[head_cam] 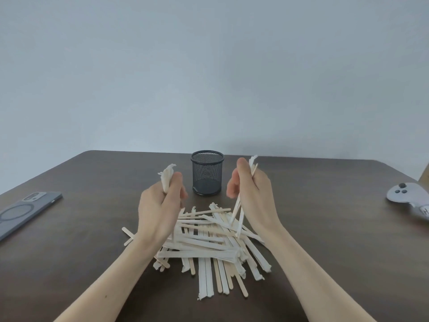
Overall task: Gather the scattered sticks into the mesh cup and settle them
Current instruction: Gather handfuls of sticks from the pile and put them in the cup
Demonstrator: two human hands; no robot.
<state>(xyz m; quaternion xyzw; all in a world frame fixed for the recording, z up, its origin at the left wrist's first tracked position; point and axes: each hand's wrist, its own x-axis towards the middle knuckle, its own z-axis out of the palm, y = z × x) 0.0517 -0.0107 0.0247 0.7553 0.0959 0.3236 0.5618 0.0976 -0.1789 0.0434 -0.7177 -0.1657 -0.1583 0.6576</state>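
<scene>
Gripping sticks: left hand (160, 205) fisted on wrapped bundle, right hand (250, 191) pinching few | pile of sticks (209, 242) mid-surface, mesh cup (207, 173) empty near far edge | advice: align ends, lower upright into cup.

Both forearms enter from the bottom of frame, bare, angling up toward centre. Left hand (160, 205) sits left of centre, raised, back of hand to camera, fingers curled closed with the thumb pressed over them in a pinch-fist. Right hand (253, 196) sits right of centre, slightly higher, thumb up at the top, fingers folded inward in a closed grip, index tip sticking out on its left side. Hands apart, not touching, wrists roughly level.
</scene>
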